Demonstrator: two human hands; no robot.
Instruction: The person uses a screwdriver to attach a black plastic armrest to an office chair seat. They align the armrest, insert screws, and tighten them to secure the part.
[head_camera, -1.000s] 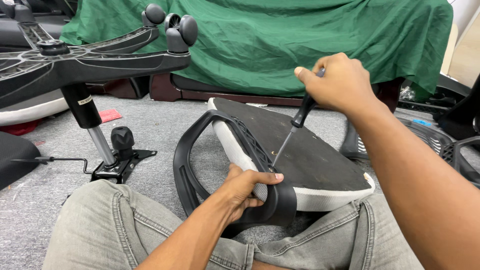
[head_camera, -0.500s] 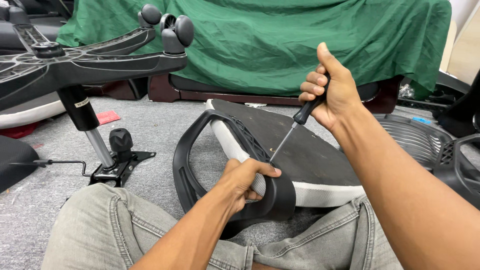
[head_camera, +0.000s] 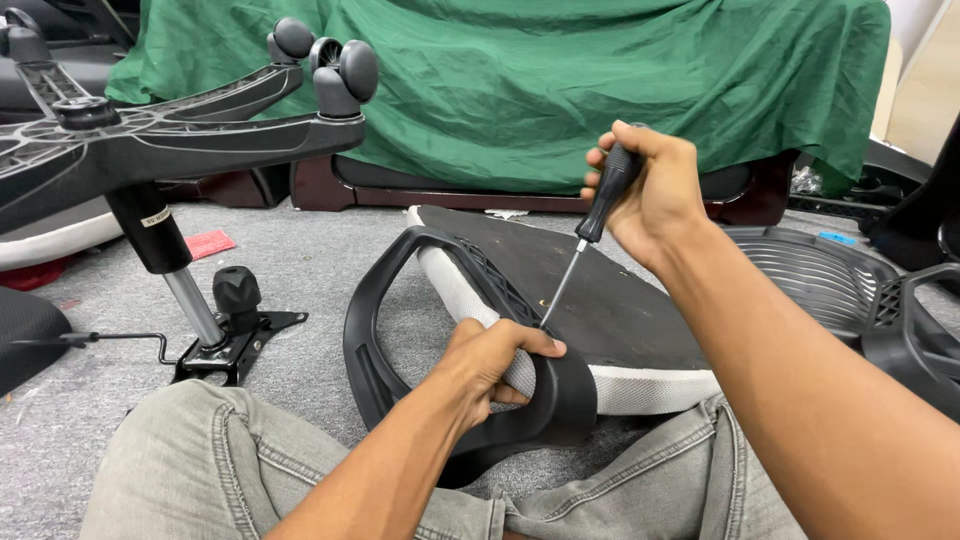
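right hand (head_camera: 655, 190) grips a screwdriver (head_camera: 585, 232); left hand (head_camera: 495, 355) clamps the black armrest (head_camera: 400, 330) on the seat (head_camera: 600, 300); a slipped tip could jab the thumb.

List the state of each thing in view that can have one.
Right hand: closed on the screwdriver, which is tilted, tip down at the armrest mount.
Left hand: gripping the black armrest.
Seat: upside down across the lap.
Chair base: tipped over, casters in the air.
Green cloth: draped over furniture.
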